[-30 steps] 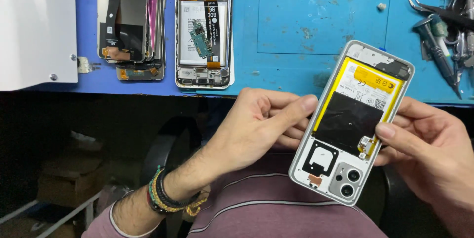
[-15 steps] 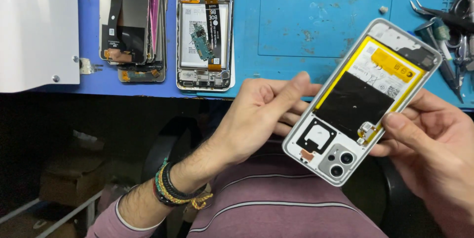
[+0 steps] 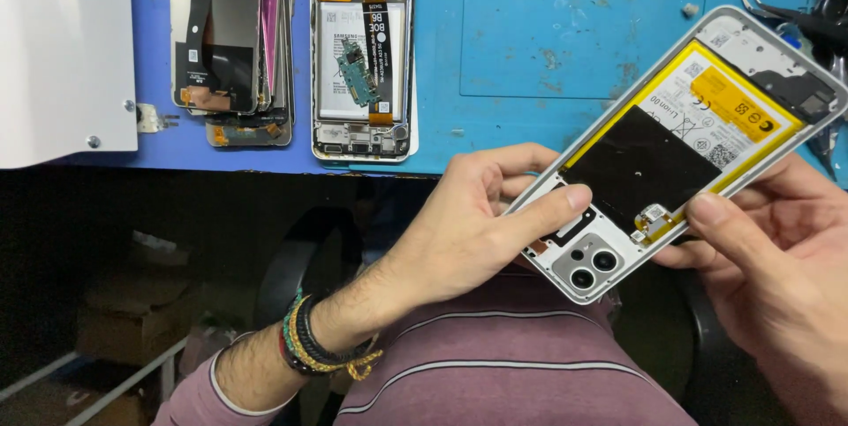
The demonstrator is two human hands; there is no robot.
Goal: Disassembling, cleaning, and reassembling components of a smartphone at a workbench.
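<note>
- Opened phone: silver frame, back cover off, held above the front edge of the blue work mat. Its long axis runs from 7 o'clock to 1 o'clock; the camera end with two round lenses points down toward the person, the far end up toward the mat's right side.
- Inside the phone: a yellow-edged battery, half hidden under a black sheet, with a yellow rectangular label toward the 1 o'clock end and a white panel of small printed marks beside it.
- Left hand: at 8 o'clock from the phone, fingers curled around its lower left edge, thumb laid on the frame just above the lenses. The wrist wears braided bracelets.
- Right hand: at 5 o'clock from the phone, supporting it from beneath, thumb pressed on the right edge near the small gold connector.
- Second opened phone: at 10 o'clock on the mat, upright, with a white battery, a black ribbon strip bearing a white label, and a loose green board on top.
- Stack of screen parts: just left of it, dark panels with pink edges.
- White metal panel: far left, at 9 o'clock.
- Tweezers and tools: at 1 o'clock, partly behind the held phone.
</note>
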